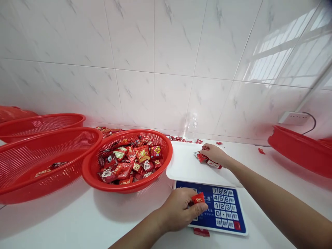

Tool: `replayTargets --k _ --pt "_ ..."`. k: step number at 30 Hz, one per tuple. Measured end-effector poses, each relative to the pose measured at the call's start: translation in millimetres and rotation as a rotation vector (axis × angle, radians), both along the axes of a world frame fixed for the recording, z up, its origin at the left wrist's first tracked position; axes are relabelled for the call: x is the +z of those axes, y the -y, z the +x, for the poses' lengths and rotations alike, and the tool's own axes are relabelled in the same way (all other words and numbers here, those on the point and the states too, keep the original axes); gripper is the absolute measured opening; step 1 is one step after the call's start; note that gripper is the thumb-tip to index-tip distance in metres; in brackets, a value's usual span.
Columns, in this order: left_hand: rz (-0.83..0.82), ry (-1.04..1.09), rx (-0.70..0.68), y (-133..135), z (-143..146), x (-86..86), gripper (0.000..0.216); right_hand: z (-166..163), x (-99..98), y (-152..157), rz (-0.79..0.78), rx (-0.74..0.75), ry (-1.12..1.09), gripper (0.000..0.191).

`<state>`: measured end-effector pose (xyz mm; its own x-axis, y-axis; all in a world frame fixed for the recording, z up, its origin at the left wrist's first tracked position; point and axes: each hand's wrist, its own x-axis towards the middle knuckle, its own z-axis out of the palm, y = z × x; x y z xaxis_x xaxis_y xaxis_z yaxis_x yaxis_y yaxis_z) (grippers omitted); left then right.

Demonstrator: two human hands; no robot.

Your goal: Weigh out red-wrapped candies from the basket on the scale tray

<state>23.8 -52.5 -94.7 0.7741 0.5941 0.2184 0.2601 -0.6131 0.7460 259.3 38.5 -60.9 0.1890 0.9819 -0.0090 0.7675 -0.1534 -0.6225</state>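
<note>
My left hand (pixel 183 209) is closed on a small red candy packet (pixel 198 198), held in front of the blue keypad (pixel 225 207) of a weighing scale. Over the scale's white tray (pixel 181 162), my right hand (pixel 214 155) has its fingers closed around several red and silver candy packets (pixel 201 157). Whether those packets touch the tray I cannot tell. To the left stands a round red basket (pixel 89 173) filled with mixed wrapped candies (pixel 129 159). A red packet (pixel 201 232) sticks out from under the scale's front edge.
Two more red baskets (pixel 90 138) stand at the far left, one holding a few packets. A clear plastic bottle (pixel 192 128) is by the tiled wall among scattered packets. On the right are a red basket (pixel 298 148) and a power strip (pixel 294 118) with a black cable.
</note>
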Motion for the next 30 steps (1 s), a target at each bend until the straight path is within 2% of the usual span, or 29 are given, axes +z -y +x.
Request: replayTargets --k 6,14,24,27,30 --pt "0.011 -0.002 0.015 -0.4 0.7 -1.8 0.042 -5.4 -1.5 7.7 0.076 -0.003 0.072 0.022" --pt "0.005 0.018 -0.002 -0.9 1.9 -3.4 0.043 -7.2 0.8 11.1 0.101 -0.041 0.085 0.026" --pt "-0.042 0.019 -0.021 -1.6 1.9 -2.8 0.042 -7.5 7.7 13.6 0.059 -0.018 -0.006 0.063" --pt "-0.044 0.013 -0.020 -2.3 1.7 -3.7 0.042 -6.3 7.7 15.1 0.064 0.008 -0.016 0.063" --pt "-0.029 0.011 -0.024 -2.9 1.5 -4.5 0.042 -6.4 8.4 18.1 0.051 0.082 -0.024 0.053"
